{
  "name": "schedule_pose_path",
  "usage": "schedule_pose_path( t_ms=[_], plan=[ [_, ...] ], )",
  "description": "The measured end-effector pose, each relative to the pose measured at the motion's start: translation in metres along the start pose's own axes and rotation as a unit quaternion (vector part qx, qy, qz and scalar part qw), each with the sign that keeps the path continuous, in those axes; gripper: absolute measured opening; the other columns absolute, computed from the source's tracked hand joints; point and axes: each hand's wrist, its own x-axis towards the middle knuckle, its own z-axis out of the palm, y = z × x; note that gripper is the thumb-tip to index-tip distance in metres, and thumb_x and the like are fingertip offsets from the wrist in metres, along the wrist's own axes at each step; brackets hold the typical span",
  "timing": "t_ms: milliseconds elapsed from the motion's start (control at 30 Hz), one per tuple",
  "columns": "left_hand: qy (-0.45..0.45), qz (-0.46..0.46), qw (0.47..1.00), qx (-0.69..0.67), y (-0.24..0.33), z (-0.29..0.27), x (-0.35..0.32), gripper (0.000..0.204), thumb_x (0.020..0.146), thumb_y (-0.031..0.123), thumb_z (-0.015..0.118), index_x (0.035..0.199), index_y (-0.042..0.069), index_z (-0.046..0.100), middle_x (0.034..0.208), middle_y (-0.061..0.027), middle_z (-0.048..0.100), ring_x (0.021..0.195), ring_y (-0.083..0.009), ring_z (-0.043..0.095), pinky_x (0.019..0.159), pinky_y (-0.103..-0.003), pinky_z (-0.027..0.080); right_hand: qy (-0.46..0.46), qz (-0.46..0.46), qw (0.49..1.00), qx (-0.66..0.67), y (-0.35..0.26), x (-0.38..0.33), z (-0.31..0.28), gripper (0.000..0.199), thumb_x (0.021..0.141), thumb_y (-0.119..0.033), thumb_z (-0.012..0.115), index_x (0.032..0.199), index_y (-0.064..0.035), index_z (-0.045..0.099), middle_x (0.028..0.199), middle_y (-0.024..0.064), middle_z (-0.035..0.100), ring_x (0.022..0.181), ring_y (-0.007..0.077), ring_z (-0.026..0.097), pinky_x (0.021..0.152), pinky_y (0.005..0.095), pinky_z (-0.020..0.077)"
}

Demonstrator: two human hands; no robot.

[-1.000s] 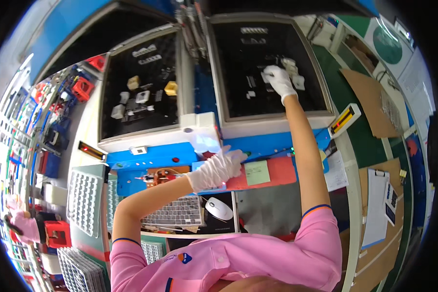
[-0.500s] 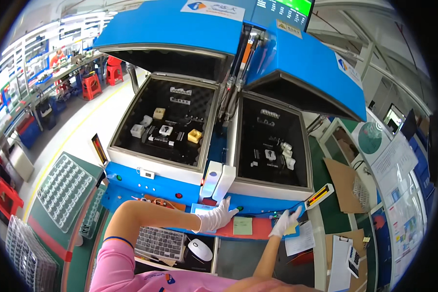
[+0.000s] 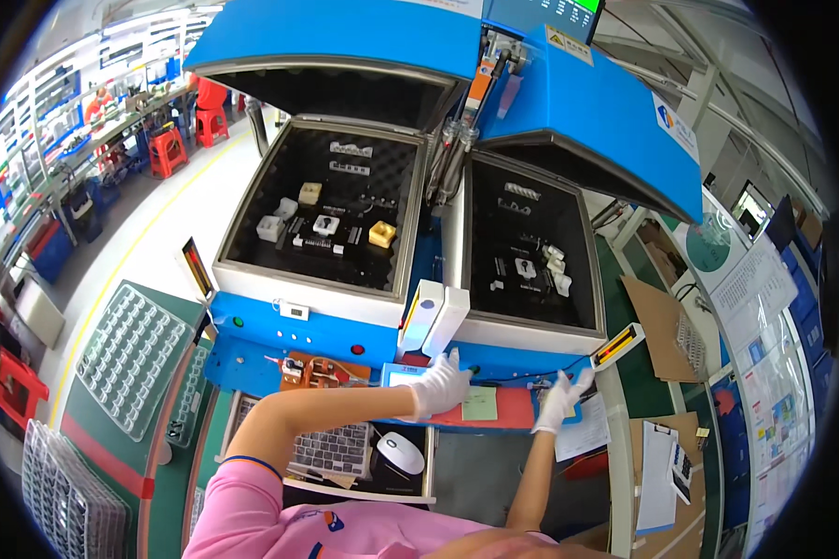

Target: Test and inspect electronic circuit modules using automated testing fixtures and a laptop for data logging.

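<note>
Both hands wear white gloves. My left hand (image 3: 441, 386) is at the front of the blue machine, fingers stretched out beside a green button (image 3: 475, 371) and just below the white upright sensor housing (image 3: 446, 321). Part of a small blue-framed display (image 3: 399, 374) shows next to its wrist. Farther right, my right hand (image 3: 558, 402) has its thumb and fingers apart near the machine's right front corner. No held thing is visible in either hand. Two test boxes stand with blue lids (image 3: 336, 39) raised; the left black bed (image 3: 298, 265) and right black bed (image 3: 489, 312) carry small white and yellow blocks.
A yellow note (image 3: 480, 403) lies on a red strip between my hands. Below are a laptop keyboard (image 3: 331, 452) and white mouse (image 3: 401, 453) in a drawer. Clear trays (image 3: 135, 359) lie at the left, with stacked trays (image 3: 70, 494) nearer. A clipboard (image 3: 657, 480) is at right.
The whole view has shifted a little, so the machine sits slightly farther right and higher. Both hands stay near the same spots at its front edge. The lids remain raised.
</note>
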Motion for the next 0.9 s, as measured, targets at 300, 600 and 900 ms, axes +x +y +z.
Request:
schedule_pose_path(
  t_ms=[300, 600, 900],
  plan=[
    [0.323, -0.214, 0.756, -0.527, -0.026, -0.015, -0.318, 0.018, 0.09, 0.006, 0.065, 0.108, 0.005, 0.07, 0.105, -0.0099, 0.07, 0.101, -0.0235, 0.067, 0.09, -0.037, 0.053, -0.681, -0.108, 0.701, 0.183, -0.168, -0.302, 0.026, 0.046, 0.095, -0.024, 0.061, 0.135, -0.0026, 0.057, 0.152, 0.019, 0.04, 0.142, 0.0416, 0.034, 0.116, 0.0518, 0.0269],
    [0.264, -0.672, 0.686, -0.088, -0.133, 0.02, -0.63, 0.024, 0.084, 0.01, 0.063, 0.108, 0.007, 0.068, 0.09, -0.0138, 0.071, 0.085, -0.0279, 0.068, 0.08, -0.037, 0.053, -0.735, -0.378, 0.524, 0.207, -0.201, -0.37, 0.066, 0.061, 0.089, -0.02, 0.07, 0.146, -0.0125, 0.049, 0.155, 0.0184, 0.036, 0.144, 0.0368, 0.033, 0.116, 0.0467, 0.0302],
    [0.199, -0.657, 0.727, 0.001, -0.205, 0.118, -0.702, 0.021, 0.082, 0.007, 0.063, 0.099, 0.01, 0.074, 0.094, -0.016, 0.072, 0.089, -0.0319, 0.07, 0.08, -0.04, 0.055, -0.764, -0.216, 0.572, 0.203, -0.204, -0.379, 0.056, 0.081, 0.086, -0.015, 0.073, 0.156, -0.0132, 0.031, 0.162, 0.0189, 0.021, 0.146, 0.0387, 0.028, 0.118, 0.0459, 0.0283]
  ],
)
